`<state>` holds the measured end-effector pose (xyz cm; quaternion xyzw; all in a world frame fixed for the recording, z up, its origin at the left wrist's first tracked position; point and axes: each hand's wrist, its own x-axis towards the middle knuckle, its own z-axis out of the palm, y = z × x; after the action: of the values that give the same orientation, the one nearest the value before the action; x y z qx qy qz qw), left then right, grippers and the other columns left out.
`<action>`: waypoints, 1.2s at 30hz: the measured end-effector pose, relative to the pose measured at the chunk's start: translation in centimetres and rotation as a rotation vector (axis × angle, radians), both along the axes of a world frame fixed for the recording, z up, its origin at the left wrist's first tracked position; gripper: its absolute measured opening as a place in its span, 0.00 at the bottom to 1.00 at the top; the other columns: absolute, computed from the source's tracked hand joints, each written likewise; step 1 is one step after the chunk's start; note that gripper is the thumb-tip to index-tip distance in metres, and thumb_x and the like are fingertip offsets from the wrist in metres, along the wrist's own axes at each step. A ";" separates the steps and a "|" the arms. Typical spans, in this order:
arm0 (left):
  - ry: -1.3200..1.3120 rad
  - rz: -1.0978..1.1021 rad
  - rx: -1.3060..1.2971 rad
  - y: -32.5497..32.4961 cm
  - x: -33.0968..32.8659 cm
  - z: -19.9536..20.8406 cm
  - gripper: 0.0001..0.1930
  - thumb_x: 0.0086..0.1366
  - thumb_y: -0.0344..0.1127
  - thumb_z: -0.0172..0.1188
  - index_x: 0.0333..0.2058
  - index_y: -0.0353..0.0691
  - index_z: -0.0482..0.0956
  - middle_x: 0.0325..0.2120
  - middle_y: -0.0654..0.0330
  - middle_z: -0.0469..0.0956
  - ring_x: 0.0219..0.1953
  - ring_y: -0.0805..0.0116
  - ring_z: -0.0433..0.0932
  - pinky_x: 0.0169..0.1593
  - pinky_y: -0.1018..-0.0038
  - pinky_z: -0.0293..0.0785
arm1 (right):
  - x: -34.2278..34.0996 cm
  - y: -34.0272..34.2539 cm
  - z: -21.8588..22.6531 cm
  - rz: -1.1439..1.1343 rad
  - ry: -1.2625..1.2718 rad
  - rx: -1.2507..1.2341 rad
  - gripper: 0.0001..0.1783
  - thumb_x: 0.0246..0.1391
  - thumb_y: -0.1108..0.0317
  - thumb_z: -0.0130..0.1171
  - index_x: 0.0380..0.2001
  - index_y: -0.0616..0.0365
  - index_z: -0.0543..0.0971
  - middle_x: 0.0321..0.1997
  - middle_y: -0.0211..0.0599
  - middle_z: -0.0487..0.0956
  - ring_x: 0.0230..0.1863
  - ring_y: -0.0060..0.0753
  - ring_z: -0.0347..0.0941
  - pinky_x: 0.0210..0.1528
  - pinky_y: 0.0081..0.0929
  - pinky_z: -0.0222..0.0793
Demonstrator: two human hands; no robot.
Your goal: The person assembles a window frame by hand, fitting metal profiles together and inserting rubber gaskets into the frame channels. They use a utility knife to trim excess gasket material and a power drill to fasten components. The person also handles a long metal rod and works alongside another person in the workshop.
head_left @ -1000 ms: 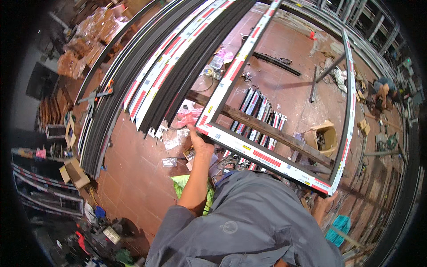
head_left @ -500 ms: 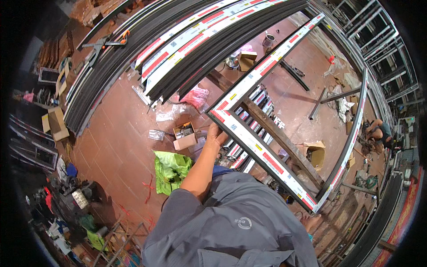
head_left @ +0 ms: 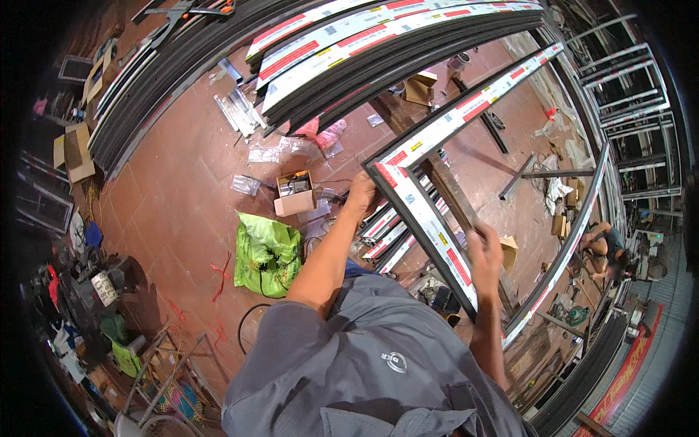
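A large metal frame (head_left: 429, 222), dark with white protective film and red labels, lies in front of me with its mitred corner toward my left. My left hand (head_left: 362, 195) is closed on the outer edge beside that corner, its fingertips hidden by the frame. My right hand (head_left: 486, 253) is over the inner side of the near member, smeared by motion, so its fingers do not show clearly. A brown bar (head_left: 453, 195) runs beneath the frame. More film-covered profiles (head_left: 386, 226) lie lower down, under the corner.
Long stacked profiles (head_left: 342, 54) stretch across the far left. On the tiled floor are an open cardboard box (head_left: 294, 202), a green bag (head_left: 266, 255) and plastic scraps (head_left: 246, 185). A co-worker (head_left: 606, 246) crouches at the right, near ladder-like frames (head_left: 633, 109).
My right hand has come into view over the near member. My left hand is now nearer the frame's corner. The whole view has shifted, with the frame sitting further right.
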<state>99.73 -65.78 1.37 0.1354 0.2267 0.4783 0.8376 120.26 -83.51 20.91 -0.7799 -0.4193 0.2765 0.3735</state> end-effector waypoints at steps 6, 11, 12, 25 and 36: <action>0.200 -0.076 0.156 0.9 -0.4 -1.1 0.12 0.67 0.34 0.67 0.47 0.36 0.84 0.42 0.61 0.85 0.42 0.71 0.83 0.50 0.69 0.79 | -5.0 11.7 -4.6 0.286 -0.057 -0.184 0.31 0.68 0.46 0.56 0.53 0.68 0.81 0.49 0.55 0.83 0.52 0.43 0.80 0.59 0.35 0.70; 0.292 -0.153 0.305 1.5 -1.1 -1.8 0.15 0.69 0.33 0.65 0.51 0.35 0.83 0.48 0.62 0.84 0.48 0.70 0.80 0.56 0.70 0.76 | -5.7 16.8 -7.2 0.188 0.270 -0.381 0.36 0.69 0.41 0.54 0.44 0.72 0.84 0.39 0.45 0.85 0.41 0.31 0.78 0.49 0.30 0.71; 0.311 -0.143 0.318 1.5 -1.2 -2.0 0.15 0.69 0.33 0.64 0.52 0.35 0.83 0.48 0.62 0.83 0.49 0.70 0.79 0.57 0.70 0.75 | -5.7 16.9 -7.5 0.175 0.321 -0.372 0.35 0.69 0.41 0.53 0.43 0.72 0.84 0.39 0.43 0.85 0.41 0.30 0.78 0.48 0.30 0.71; 0.411 -0.068 0.386 1.0 -1.7 0.9 0.16 0.69 0.33 0.62 0.53 0.34 0.82 0.48 0.62 0.84 0.50 0.71 0.78 0.58 0.69 0.74 | -6.1 17.0 -6.9 0.078 0.367 -0.325 0.32 0.70 0.44 0.56 0.39 0.69 0.86 0.37 0.40 0.85 0.37 0.26 0.77 0.45 0.29 0.72; 0.173 -0.119 -0.047 1.0 -1.1 -1.7 0.08 0.67 0.32 0.63 0.42 0.37 0.84 0.39 0.59 0.85 0.39 0.68 0.83 0.45 0.69 0.81 | -5.8 16.2 -7.7 0.110 0.140 -0.326 0.39 0.67 0.37 0.55 0.37 0.71 0.86 0.33 0.49 0.85 0.37 0.34 0.78 0.46 0.33 0.71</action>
<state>98.63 -64.75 -0.37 0.1696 0.3007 0.4090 0.8447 114.45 -67.32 13.20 -0.7849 -0.3840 0.4142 0.2548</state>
